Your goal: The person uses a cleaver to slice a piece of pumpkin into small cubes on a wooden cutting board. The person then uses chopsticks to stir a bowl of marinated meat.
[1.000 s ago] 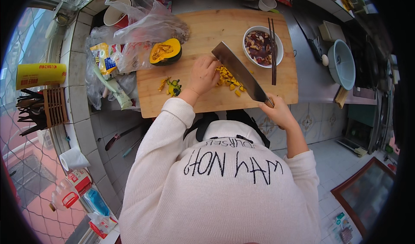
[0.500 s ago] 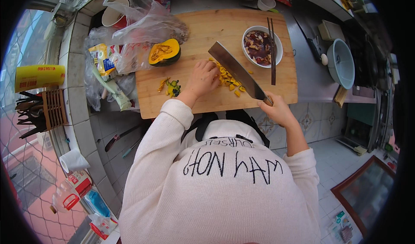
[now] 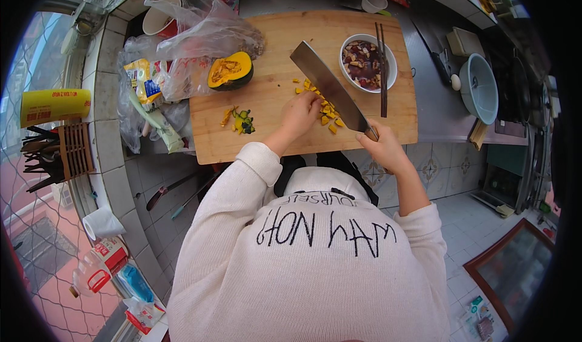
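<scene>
My right hand [image 3: 386,146] grips a cleaver [image 3: 330,87] by its handle. Its broad blade slants up to the left over the wooden cutting board [image 3: 291,33], along the right side of a pile of diced pumpkin [image 3: 327,113]. Bent and close together, the fingers of my left hand [image 3: 299,112] reach into the pumpkin pieces beside the blade; whatever lies under the fingertips is hidden. A cut pumpkin half [image 3: 231,71] with dark green skin rests at the board's left. Nearer me lie green and yellow peel scraps [image 3: 243,122].
Right of the blade, a white bowl [image 3: 393,69] holds dark liquid with chopped pieces, chopsticks [image 3: 382,69] lying across its edge. Clear plastic bags [image 3: 200,33] crowd the board's left side. A pale blue basin [image 3: 479,90] and an egg [image 3: 455,83] are farther right.
My left hand has moved right, in against the pumpkin pieces and nearer the blade. The cleaver has shifted slightly up and left, and more diced pieces show left of it.
</scene>
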Demonstrator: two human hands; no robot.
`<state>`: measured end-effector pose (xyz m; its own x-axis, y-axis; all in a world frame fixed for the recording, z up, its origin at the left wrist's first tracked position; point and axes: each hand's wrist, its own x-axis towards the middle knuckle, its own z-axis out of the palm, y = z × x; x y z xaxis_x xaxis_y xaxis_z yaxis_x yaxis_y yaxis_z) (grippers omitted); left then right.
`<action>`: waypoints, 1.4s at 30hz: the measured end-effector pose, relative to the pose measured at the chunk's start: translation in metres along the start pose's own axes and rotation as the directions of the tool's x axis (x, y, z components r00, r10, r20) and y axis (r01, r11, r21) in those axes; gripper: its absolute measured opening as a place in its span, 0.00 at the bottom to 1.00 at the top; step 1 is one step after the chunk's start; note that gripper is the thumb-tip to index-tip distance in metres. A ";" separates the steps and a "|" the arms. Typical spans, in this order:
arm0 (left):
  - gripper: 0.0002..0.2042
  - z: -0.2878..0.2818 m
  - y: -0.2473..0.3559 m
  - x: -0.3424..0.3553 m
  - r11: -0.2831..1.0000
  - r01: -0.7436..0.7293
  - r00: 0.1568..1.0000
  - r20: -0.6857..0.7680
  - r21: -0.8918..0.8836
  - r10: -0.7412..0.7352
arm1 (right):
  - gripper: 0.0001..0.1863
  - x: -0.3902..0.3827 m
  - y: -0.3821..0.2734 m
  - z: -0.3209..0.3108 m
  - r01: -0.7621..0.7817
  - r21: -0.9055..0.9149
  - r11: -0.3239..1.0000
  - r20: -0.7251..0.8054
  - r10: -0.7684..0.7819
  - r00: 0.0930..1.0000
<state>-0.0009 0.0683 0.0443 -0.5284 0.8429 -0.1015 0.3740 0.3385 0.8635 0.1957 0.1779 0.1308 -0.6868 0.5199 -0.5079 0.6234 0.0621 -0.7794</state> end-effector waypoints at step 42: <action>0.26 -0.037 0.020 -0.022 0.975 -0.148 0.794 0.607 0.163 0.020 | 0.24 -0.035 0.043 0.008 0.396 -0.812 0.430 0.090 -0.577 0.812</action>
<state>-0.0097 0.0418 0.0821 0.0501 0.9302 -0.3637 0.5674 0.2732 0.7768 0.2437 0.1557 0.1121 -0.9509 0.3096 0.0049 0.2995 0.9239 -0.2382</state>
